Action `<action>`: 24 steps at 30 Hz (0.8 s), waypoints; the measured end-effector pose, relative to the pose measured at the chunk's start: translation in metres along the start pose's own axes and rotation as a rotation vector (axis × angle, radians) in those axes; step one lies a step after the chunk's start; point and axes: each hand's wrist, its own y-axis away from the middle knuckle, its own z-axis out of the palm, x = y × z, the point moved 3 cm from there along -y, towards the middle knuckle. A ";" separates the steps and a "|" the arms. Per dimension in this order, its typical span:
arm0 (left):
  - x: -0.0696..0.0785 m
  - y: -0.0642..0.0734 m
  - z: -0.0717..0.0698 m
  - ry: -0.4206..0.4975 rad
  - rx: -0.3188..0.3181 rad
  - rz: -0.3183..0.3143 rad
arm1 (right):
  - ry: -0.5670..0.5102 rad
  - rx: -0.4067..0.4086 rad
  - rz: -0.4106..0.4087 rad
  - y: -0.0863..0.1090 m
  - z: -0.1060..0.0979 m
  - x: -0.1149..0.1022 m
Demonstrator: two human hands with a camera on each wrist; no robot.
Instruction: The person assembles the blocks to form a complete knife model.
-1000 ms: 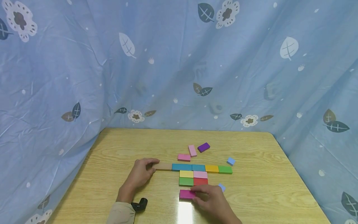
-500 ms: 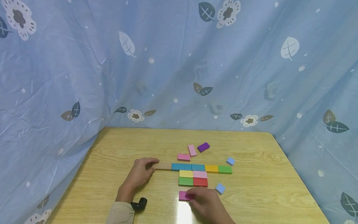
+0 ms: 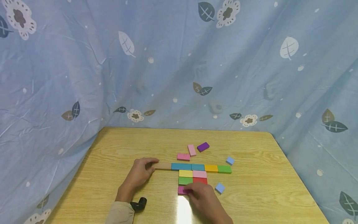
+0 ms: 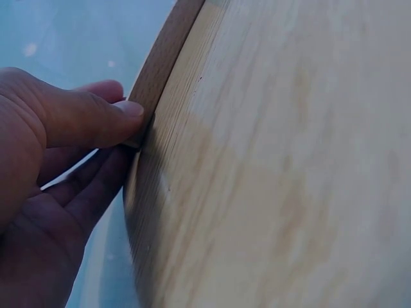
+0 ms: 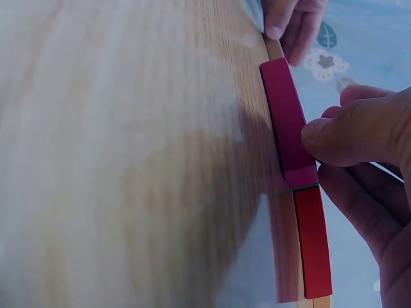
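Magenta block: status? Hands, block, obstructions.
Left hand pinching end of tan block. Right hand gripping magenta block. It's right by nearer green block, contact unclear. No obstruction visible between; nearer blue square off to the right.

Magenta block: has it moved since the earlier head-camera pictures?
Yes, the magenta block has moved forward in the head view, closer to the stationary yellow block.

- No text, label, brand, number or sign could be read in any view.
- Faint, blurred shapes [image 3: 216, 107] stood on the blue curtain [image 3: 162, 71]; whether they were characters could not be told.
- The magenta block [image 5: 282, 115] and the red block [image 5: 313, 244], seen close in the right wrist view, bore no readable lettering.
- Any brand on the black wrist device [image 3: 142, 204] was too small to make out.
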 end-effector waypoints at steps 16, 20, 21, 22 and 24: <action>0.002 0.001 0.000 -0.024 -0.004 0.000 | 0.025 0.059 -0.050 -0.005 0.001 -0.001; 0.004 0.001 -0.001 -0.009 -0.006 0.006 | 0.010 0.062 -0.042 -0.004 0.002 0.001; 0.005 0.001 -0.002 -0.010 -0.003 0.013 | 0.005 0.063 -0.042 -0.004 0.002 0.001; 0.007 0.001 -0.003 -0.021 0.003 0.023 | -0.005 0.064 -0.044 -0.003 0.001 0.001; 0.014 0.001 -0.005 -0.050 0.017 0.058 | -0.011 0.072 -0.056 -0.003 0.000 0.002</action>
